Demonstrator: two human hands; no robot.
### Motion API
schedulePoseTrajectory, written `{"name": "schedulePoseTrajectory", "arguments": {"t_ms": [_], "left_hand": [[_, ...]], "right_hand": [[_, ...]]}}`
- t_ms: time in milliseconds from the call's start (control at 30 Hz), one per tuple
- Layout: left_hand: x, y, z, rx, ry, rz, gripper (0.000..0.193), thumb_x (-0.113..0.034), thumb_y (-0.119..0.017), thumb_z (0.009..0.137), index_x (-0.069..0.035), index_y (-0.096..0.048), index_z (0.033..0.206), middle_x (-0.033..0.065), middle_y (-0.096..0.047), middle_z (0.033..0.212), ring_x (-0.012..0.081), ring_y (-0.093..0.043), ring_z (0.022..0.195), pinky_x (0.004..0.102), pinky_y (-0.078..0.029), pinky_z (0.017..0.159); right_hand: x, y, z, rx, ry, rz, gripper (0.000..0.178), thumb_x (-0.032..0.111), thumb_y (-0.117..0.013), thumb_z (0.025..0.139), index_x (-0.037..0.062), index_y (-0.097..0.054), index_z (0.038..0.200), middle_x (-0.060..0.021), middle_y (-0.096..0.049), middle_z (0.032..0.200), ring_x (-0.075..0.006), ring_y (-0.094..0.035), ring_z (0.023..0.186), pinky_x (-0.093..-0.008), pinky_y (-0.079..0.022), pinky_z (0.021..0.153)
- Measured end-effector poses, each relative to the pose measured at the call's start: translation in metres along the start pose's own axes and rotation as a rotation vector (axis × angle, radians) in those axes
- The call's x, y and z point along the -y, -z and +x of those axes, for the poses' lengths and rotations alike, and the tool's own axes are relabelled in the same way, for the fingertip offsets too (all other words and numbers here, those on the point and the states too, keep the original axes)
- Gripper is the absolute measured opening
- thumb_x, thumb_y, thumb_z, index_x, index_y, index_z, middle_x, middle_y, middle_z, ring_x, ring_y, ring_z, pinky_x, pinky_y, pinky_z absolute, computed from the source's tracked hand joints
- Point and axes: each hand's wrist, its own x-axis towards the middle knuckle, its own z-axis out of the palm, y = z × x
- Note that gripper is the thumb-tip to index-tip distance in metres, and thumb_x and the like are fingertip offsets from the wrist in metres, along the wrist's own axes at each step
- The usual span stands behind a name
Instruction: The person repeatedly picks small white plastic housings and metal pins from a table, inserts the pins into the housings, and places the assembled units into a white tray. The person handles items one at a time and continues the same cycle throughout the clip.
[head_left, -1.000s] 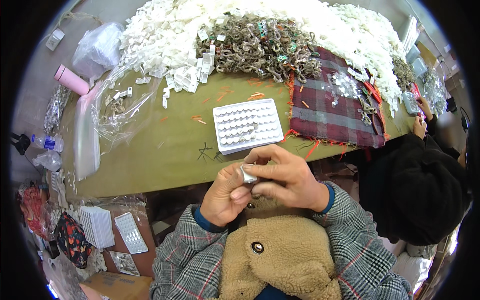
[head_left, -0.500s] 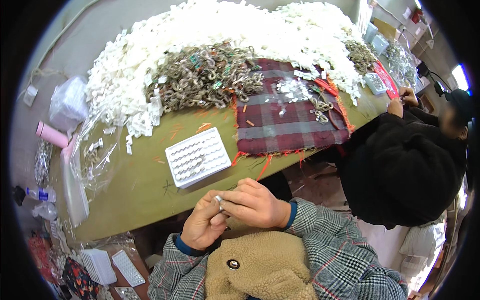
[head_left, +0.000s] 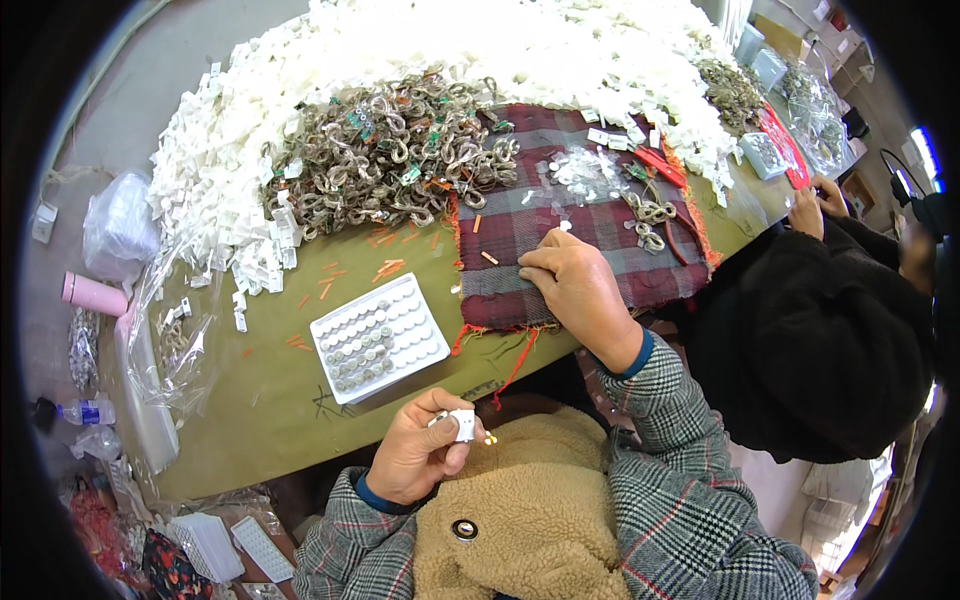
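My left hand (head_left: pixel 412 458), near the table's front edge, is closed on a small white plastic piece (head_left: pixel 463 425). Small yellow-tipped ends (head_left: pixel 490 438) stick out beside that piece. My right hand (head_left: pixel 588 292) is over the front part of a plaid cloth (head_left: pixel 620 275), its fingers bent and drawn together. Whatever those fingers hold, if anything, is hidden. Between the hands and the big heap lies a white tray (head_left: pixel 435 350) with rows of small round white and greyish pieces. Small clear flakes (head_left: pixel 585 172) are scattered on the cloth beyond my right hand.
A heap of white plastic pieces (head_left: pixel 220 150) and a pile of coiled cables (head_left: pixel 400 160) cover the back. Red-handled pliers (head_left: pixel 660 167) lie on the cloth. A pink bottle (head_left: pixel 95 294) and plastic bags (head_left: pixel 122 225) are at left. A co-worker (head_left: pixel 800 350) in black sits at right.
My hands have parted. The right one has moved up and forward onto the cloth; the left stays low, with the white piece now showing clearly in its fingers.
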Motion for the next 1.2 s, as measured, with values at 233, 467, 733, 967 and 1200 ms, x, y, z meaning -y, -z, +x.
{"name": "schedulePoseTrajectory", "arguments": {"t_ms": [233, 467, 733, 967, 1200], "left_hand": [[-0.004, -0.001, -0.004, 0.001, -0.081, 0.006, 0.029, -0.017, -0.067, 0.096, -0.003, -0.055, 0.120, 0.0188, -0.069, 0.102, 0.0139, -0.064, 0.070, 0.0274, -0.054, 0.060], [0.001, 0.009, -0.024, 0.084, -0.250, -0.168, 0.024, -0.006, -0.057, 0.099, -0.001, -0.057, 0.122, 0.0235, -0.067, 0.110, 0.0179, -0.068, 0.080, 0.0307, -0.061, 0.072], [0.004, 0.008, -0.049, 0.078, -0.400, -0.094, 0.022, -0.011, -0.057, 0.100, 0.001, -0.056, 0.119, 0.0142, -0.068, 0.101, 0.0156, -0.068, 0.077, 0.0313, -0.062, 0.071], [0.003, 0.003, -0.056, 0.021, -0.422, -0.036, 0.026, -0.015, -0.055, 0.102, 0.002, -0.053, 0.121, 0.0145, -0.064, 0.096, 0.0167, -0.064, 0.075, 0.0343, -0.061, 0.070], [0.002, -0.002, -0.051, -0.008, -0.415, 0.001, 0.024, -0.013, -0.056, 0.101, 0.003, -0.054, 0.120, 0.0163, -0.065, 0.096, 0.0184, -0.065, 0.074, 0.0360, -0.062, 0.071]], "right_hand": [[0.010, -0.004, 0.003, 0.115, 0.092, -0.352, 0.005, 0.004, -0.064, 0.085, 0.0010, -0.063, 0.090, -0.0162, -0.061, 0.088, -0.0364, -0.063, 0.083, -0.0438, -0.051, 0.071], [0.084, 0.007, -0.037, 0.134, 0.106, 0.226, 0.007, -0.004, -0.061, 0.089, -0.0014, -0.059, 0.096, -0.0112, -0.062, 0.087, -0.0178, -0.063, 0.075, -0.0290, -0.051, 0.066], [0.137, -0.031, -0.075, 0.190, 0.206, 0.704, 0.012, -0.006, -0.065, 0.087, -0.0049, -0.059, 0.097, -0.0165, -0.061, 0.103, -0.0194, -0.061, 0.092, -0.0286, -0.052, 0.079], [0.134, -0.035, -0.078, 0.249, 0.184, 0.781, 0.011, -0.006, -0.065, 0.087, -0.0041, -0.060, 0.097, -0.0156, -0.060, 0.106, -0.0188, -0.062, 0.090, -0.0278, -0.052, 0.078], [0.128, -0.031, -0.071, 0.255, 0.159, 0.784, 0.012, -0.006, -0.066, 0.083, -0.0018, -0.061, 0.093, -0.0137, -0.063, 0.099, -0.0223, -0.064, 0.090, -0.0313, -0.052, 0.078]]}}
